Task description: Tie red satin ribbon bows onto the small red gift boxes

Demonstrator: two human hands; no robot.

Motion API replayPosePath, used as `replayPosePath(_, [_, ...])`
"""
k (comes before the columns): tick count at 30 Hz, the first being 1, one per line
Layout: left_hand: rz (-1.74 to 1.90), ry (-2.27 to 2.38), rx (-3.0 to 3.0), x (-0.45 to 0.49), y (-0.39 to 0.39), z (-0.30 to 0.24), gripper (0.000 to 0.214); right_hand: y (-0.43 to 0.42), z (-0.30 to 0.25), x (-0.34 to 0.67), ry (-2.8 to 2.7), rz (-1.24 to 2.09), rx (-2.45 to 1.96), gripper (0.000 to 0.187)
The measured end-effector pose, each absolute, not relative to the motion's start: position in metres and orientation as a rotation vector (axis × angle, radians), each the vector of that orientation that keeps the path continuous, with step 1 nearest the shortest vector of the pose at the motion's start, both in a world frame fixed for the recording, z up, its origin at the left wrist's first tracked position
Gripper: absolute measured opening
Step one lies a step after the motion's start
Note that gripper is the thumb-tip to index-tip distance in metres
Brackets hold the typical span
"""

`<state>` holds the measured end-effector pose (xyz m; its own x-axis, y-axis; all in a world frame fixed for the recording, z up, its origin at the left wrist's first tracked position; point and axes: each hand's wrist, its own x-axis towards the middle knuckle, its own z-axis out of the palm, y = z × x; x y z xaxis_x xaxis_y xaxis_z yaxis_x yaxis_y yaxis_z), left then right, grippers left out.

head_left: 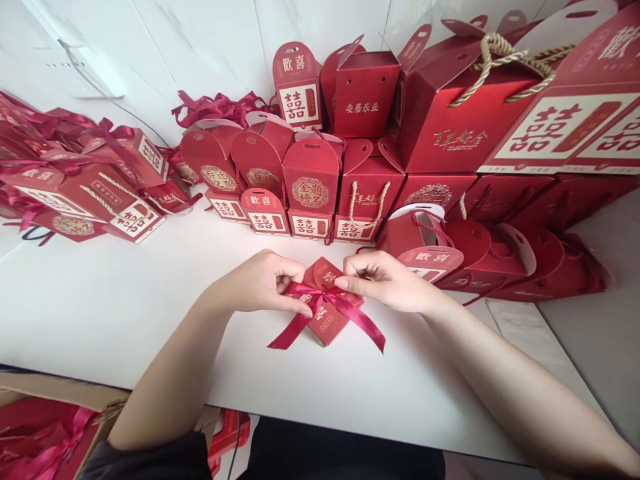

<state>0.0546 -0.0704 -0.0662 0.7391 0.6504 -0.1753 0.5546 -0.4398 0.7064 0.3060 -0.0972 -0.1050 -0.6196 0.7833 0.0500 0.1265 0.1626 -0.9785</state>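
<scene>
A small red gift box (326, 327) with gold lettering lies on the white table in front of me. Across its top runs a dark pink satin ribbon (345, 307), tied in a bow, its two tails spreading towards me. My left hand (273, 283) pinches the ribbon's left loop between thumb and fingers. On the other side, my right hand (383, 280) is closed on the ribbon at the right of the knot, thumb and forefinger together. Parts of the loops are hidden behind my fingers.
Rows of red gift boxes (313, 173) are stacked along the wall. More ribbon-tied boxes (100, 187) are heaped at the left. A bundle of ribbons (220, 110) lies at the back. Below the table's front edge stands a cardboard box (65, 383) with red items inside.
</scene>
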Motion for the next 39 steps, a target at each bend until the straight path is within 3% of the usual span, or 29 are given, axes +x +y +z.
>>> replayPosePath(21, [0.136, 0.871, 2.002, 0.056, -0.064, -0.077, 0.054, -0.093, -0.122, 0.304, -1.731, 1.541, -0.767, 0.039])
replayPosePath(36, [0.365, 0.704, 1.962, 0.053, -0.051, -0.1, 0.067, -0.093, -0.126, 0.304, -1.672, 1.546, -0.753, 0.042])
replayPosePath(39, [0.372, 0.671, 1.936, 0.053, -0.05, -0.101, 0.06, -0.093, -0.127, 0.303, -1.674, 1.544, -0.762, 0.043])
